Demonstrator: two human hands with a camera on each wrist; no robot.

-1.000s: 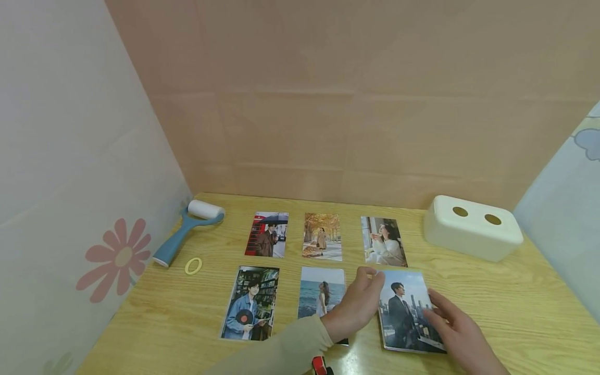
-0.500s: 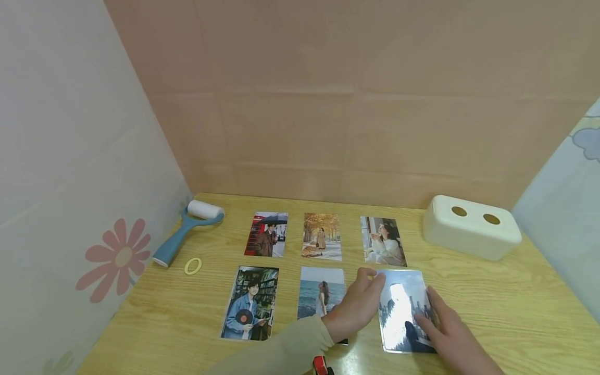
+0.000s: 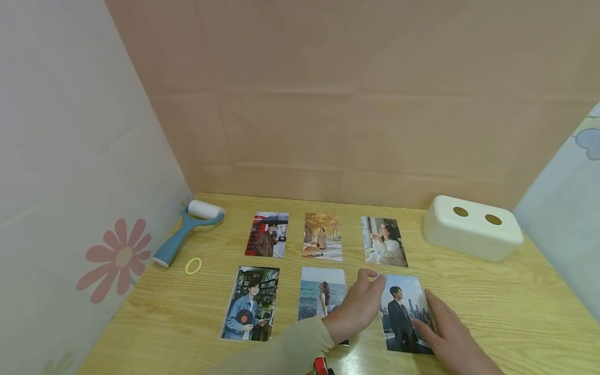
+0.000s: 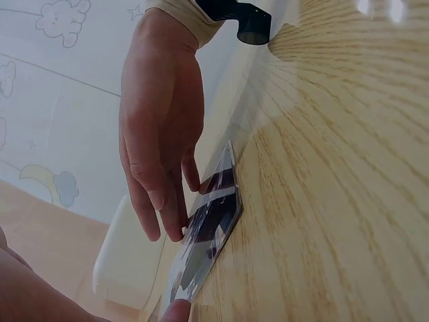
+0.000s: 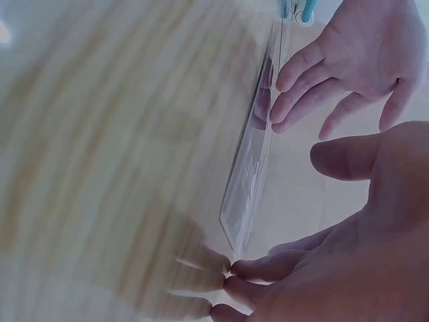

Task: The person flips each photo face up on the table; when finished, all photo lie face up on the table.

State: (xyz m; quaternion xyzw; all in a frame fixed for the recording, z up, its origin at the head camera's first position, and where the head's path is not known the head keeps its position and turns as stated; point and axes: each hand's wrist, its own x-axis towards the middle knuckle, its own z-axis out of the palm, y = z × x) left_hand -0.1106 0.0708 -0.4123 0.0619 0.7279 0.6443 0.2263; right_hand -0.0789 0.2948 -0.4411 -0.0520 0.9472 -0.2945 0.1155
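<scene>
A glossy photo card (image 3: 404,315) of a suited person before a skyline lies at the front right. My left hand (image 3: 358,304) touches its upper left corner, crossing over the seaside photo card (image 3: 311,291) and hiding part of it. Along the other side, my right hand (image 3: 452,336) has its thumb over the card and fingers by its edge. The left wrist view shows the photo card (image 4: 218,208) low over the wood, with straight right-hand fingers (image 4: 144,181) beside it. A clear, shiny layer borders the card (image 5: 251,168) in the right wrist view; left-hand fingers (image 5: 305,84) look straight.
Three photo cards line the back: phone booth (image 3: 267,234), autumn trees (image 3: 322,237) and window (image 3: 384,242). A record-shop photo card (image 3: 250,304) lies front left. Beyond are a blue-handled roller (image 3: 185,229), a yellow ring (image 3: 193,266) and a cream box (image 3: 473,229) with two holes.
The suited-person card caught a bright glare half a second ago, which is gone now. Its right edge sits slightly further left, and my right hand has shifted left with it. My left hand barely moved.
</scene>
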